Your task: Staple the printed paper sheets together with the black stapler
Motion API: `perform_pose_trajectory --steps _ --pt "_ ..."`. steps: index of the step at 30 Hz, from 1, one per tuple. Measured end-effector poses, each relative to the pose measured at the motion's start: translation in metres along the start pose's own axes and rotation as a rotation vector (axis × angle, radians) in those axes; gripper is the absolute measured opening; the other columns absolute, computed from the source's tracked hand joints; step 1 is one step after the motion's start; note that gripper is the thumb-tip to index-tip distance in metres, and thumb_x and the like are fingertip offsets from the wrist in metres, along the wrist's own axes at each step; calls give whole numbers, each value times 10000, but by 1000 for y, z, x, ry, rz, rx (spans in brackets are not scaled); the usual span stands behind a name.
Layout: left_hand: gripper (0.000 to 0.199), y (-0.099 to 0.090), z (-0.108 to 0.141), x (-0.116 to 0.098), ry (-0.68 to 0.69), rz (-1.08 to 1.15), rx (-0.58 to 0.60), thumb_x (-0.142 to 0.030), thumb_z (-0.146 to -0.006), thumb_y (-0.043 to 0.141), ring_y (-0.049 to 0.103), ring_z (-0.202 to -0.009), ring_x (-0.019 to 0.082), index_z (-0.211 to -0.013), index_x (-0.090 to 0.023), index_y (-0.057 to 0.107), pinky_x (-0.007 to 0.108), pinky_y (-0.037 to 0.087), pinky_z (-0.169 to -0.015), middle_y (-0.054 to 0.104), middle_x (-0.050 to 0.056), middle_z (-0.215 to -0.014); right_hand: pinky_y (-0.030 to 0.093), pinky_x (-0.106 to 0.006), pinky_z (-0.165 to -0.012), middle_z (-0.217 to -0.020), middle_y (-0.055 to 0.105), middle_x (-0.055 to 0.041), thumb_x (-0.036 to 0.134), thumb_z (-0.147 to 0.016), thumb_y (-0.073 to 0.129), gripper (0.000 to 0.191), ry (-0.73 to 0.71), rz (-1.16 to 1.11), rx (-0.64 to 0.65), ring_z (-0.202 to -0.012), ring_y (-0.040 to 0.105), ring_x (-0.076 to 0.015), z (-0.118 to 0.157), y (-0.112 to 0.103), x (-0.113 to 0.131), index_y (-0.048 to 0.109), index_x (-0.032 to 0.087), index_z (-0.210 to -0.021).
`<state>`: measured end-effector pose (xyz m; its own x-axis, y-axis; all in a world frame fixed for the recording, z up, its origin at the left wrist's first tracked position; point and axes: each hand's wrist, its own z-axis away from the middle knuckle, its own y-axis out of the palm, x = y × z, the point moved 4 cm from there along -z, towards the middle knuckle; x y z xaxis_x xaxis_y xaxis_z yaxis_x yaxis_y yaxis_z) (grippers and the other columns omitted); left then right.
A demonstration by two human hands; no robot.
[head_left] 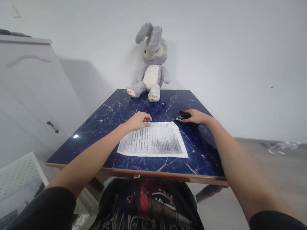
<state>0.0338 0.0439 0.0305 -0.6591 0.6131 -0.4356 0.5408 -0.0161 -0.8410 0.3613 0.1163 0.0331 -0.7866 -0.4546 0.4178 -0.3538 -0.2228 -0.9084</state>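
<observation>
Printed sheets of paper [156, 141] lie on the blue marbled table [94, 127], near its front edge. My left hand [141, 121] rests at the far left edge of the paper, fingers curled with the thumb on the sheet; whether it pinches the edge is too small to tell. Just beyond the paper's far right corner, my right hand [194, 116] is closed around a black stapler [183, 116], which sits low over the tabletop and apart from the sheet.
A grey plush rabbit [152, 71] sits at the table's back edge against the wall. A white cabinet [21, 90] stands at the left, above a white perforated basket [6, 183]. A clear plastic item [283, 147] lies on the floor at right.
</observation>
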Motion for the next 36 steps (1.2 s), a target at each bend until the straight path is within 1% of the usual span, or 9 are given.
perform_pose_trajectory --steps 4,9,16,20,23,25,27,30,36 --pt "139 4 0 -1 -26 68 41 -101 -801 742 702 -785 172 -930 -147 768 285 536 -782 772 63 -865 510 -376 -763 -980 761 -92 503 -741 732 441 5 1 6 -902 696 -298 -1 0 -2 723 183 -1044" --pt "144 9 -2 5 -24 110 39 -59 -815 695 718 -795 174 -902 -150 765 288 544 -799 771 65 -840 512 -378 -768 -990 758 -94 488 -743 725 429 6 3 9 -911 698 -298 -2 1 -4 719 183 -1045" --pt "147 10 -2 4 21 50 45 -77 -855 660 703 -815 177 -930 -157 759 303 535 -821 764 64 -884 515 -373 -771 -1005 762 -98 498 -743 724 445 5 11 -1 -910 699 -295 -2 0 -4 723 177 -1051" --pt "126 10 -1 -4 119 -58 33 -181 -896 673 672 -985 219 -990 -170 757 371 505 -965 731 86 -1043 508 -362 -767 -995 761 -99 494 -744 719 436 12 19 -2 -907 701 -291 -1 0 -3 720 168 -1033" --pt "234 12 0 -5 139 -101 75 -329 -944 661 627 -1124 257 -1115 -188 738 426 454 -1061 690 109 -1176 508 -366 -759 -980 759 -101 490 -740 720 429 9 18 -2 -884 700 -289 -2 0 -3 722 167 -1023" --pt "305 13 1 -4 134 -125 113 -390 -957 651 607 -1168 270 -1186 -199 714 445 428 -1087 676 115 -1221 508 -370 -756 -971 758 -101 488 -739 722 424 4 15 -5 -878 698 -289 -2 0 -3 725 170 -1020" --pt "343 14 2 -4 120 -141 135 -405 -952 660 600 -1179 278 -1228 -205 694 449 424 -1080 673 116 -1234 507 -371 -753 -961 758 -101 490 -741 722 418 -1 14 -8 -874 696 -289 -2 -1 -2 728 173 -1014" --pt "344 13 2 -6 104 -124 141 -364 -937 684 608 -1148 274 -1241 -204 678 428 453 -1027 676 112 -1221 500 -369 -743 -946 755 -99 493 -750 718 418 -29 24 -15 -856 689 -282 0 -2 1 729 170 -1016" --pt "290 12 0 -11 102 -20 79 -154 -890 679 638 -990 215 -1174 -211 683 370 484 -937 687 64 -1071 479 -358 -729 -949 752 -88 469 -769 704 403 -105 46 10 -833 676 -263 5 -3 14 722 174 -1043"
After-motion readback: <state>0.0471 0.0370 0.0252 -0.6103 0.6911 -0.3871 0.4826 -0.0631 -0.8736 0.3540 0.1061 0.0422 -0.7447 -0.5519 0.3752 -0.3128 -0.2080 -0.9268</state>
